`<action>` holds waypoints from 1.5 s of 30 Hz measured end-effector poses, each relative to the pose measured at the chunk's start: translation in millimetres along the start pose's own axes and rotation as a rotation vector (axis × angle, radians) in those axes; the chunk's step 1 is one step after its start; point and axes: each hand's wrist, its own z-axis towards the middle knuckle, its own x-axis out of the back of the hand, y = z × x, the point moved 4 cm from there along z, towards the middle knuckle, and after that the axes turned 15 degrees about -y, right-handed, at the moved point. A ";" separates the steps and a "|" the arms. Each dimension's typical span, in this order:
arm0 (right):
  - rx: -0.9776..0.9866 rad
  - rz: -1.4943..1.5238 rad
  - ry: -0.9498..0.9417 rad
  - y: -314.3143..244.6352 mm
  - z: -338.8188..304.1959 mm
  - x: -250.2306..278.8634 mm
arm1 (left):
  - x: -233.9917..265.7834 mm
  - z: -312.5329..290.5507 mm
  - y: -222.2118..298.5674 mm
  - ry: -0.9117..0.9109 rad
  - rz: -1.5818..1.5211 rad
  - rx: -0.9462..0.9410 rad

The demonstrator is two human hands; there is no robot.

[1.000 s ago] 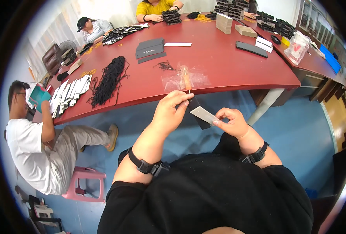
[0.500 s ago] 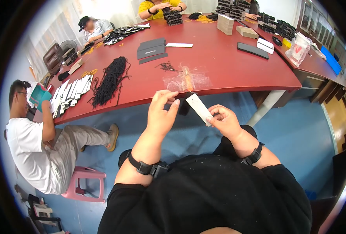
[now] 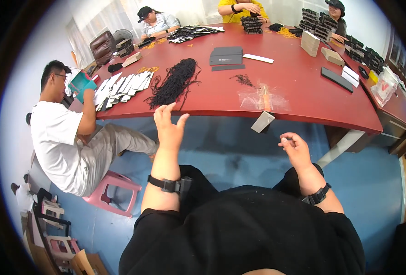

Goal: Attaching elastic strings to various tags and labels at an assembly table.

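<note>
Card (image 3: 263, 122) hung at near edge of table (image 3: 221, 101), apparently retained by orange tool (image 3: 266, 102) taped there, so hands are freed. Left hand (image 3: 169, 130) spread, empty; right hand (image 3: 298, 150) half-curled, nothing seen gripped; both held before table.

Left side of frame: one co-worker in a white shirt (image 3: 56, 142) seated on a pink stool (image 3: 123, 179), with an open cardboard box (image 3: 85, 263) on the floor at lower left. Upper left: a brown leather chair (image 3: 101, 47) beside a round fan (image 3: 123, 35), light curtains (image 3: 95, 23) behind. Upper right: stacked black bundles (image 3: 324, 27), an upright beige block (image 3: 309, 44), a dark flat case (image 3: 337, 79) and, nearer the frame's edge, a translucent plastic bag (image 3: 386, 87).
</note>
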 end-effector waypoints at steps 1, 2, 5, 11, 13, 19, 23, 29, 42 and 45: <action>0.019 -0.015 -0.010 0.6 -1.7 0.3 | 3.0 0.2 -6.3 0.030 0.006 -0.037; 0.021 -0.013 -0.014 1.5 -2.9 0.9 | 2.0 2.1 -14.3 -0.036 -0.126 -0.015; 0.019 -0.014 -0.035 3.2 -5.5 0.6 | 0.4 4.5 -18.7 -0.078 -0.276 -0.040; 0.018 0.003 -0.043 5.0 -12.8 8.4 | 14.3 -1.6 -11.8 0.041 -0.282 -0.085; 0.024 -0.004 -0.032 5.3 -16.1 13.4 | 24.1 -5.6 -12.7 0.067 -0.218 -0.104; 0.021 -0.028 -0.020 9.4 -20.7 23.4 | 42.0 -10.4 -27.0 0.047 -0.182 -0.084; 0.047 0.001 0.001 12.3 -24.9 24.7 | 59.3 -24.2 -42.2 0.141 -0.387 0.012; 0.465 -0.016 -0.007 -54.8 -30.0 22.7 | 105.9 -37.6 15.3 0.228 -0.516 -0.181; 0.094 0.289 -0.550 -125.3 17.8 -58.7 | 11.5 22.8 178.1 -0.316 -0.476 -0.530; 0.302 -0.009 -0.243 -121.4 35.1 -35.1 | -30.4 43.4 163.2 -0.515 -0.617 -0.356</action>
